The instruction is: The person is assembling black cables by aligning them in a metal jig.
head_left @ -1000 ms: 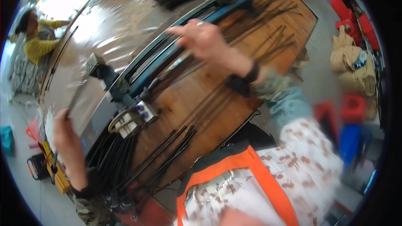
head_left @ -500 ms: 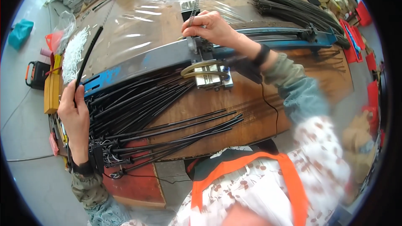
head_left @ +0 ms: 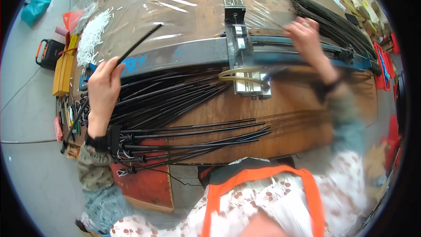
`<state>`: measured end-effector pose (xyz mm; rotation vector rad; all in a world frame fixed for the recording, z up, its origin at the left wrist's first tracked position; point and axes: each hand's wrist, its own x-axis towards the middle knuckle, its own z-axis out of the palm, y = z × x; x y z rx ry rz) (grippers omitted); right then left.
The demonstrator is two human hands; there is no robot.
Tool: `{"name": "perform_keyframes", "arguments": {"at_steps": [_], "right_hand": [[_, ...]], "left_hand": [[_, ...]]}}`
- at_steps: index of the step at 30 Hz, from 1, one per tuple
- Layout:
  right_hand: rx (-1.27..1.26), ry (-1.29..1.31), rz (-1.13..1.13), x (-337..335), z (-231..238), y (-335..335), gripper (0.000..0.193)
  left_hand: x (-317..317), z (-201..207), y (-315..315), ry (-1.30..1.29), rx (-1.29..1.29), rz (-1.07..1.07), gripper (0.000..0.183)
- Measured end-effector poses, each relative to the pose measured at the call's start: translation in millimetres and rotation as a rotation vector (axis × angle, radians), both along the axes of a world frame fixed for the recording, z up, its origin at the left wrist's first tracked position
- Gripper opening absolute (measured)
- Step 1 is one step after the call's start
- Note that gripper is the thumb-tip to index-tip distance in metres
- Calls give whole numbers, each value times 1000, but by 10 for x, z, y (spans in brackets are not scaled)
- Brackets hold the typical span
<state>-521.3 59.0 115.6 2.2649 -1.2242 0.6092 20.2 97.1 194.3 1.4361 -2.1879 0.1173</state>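
My left hand (head_left: pixel 104 88) is closed around a black tube (head_left: pixel 139 44), its tip slanting up and to the right over the table and its other end hanging down past my wrist. On the right, my right hand (head_left: pixel 305 37) is raised over the blue rail, blurred, with fingers pinched. A faint thin line, likely the coil spring, meets its fingertips; the rest of the spring cannot be made out. Between my hands stands a metal clamp fixture (head_left: pixel 240 46) on a long blue rail (head_left: pixel 175 57). Below it lie several black tubes (head_left: pixel 171 101) in a bundle.
More tubes (head_left: pixel 197 127) with springs from their ends lie at the near edge. White small pieces (head_left: pixel 94 35) are heaped at the left, by a yellow box (head_left: pixel 63 77). A dark bundle of springs (head_left: pixel 324 19) lies at the far right, near a red bin (head_left: pixel 382 66).
My right hand has moved right, away from the clamp fixture. The spring that looped above the table no longer shows as a loop. The tube in my left hand now tilts further right; the view has shifted.
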Motion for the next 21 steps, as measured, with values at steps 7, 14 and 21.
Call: {"name": "perform_keyframes", "arguments": {"at_steps": [7, 14, 21], "right_hand": [[44, -43, -221, -1467, 127, 607, 5], [114, -139, -240, -1709, -242, 569, 7], [154, -114, -359, -1736, -197, 778, 10]], "left_hand": [[-1565, -560, -717, -53, -64, -487, 16], [-1692, -789, -725, -24, 45, -387, 21], [-1753, -917, -696, 53, -73, -404, 20]]}}
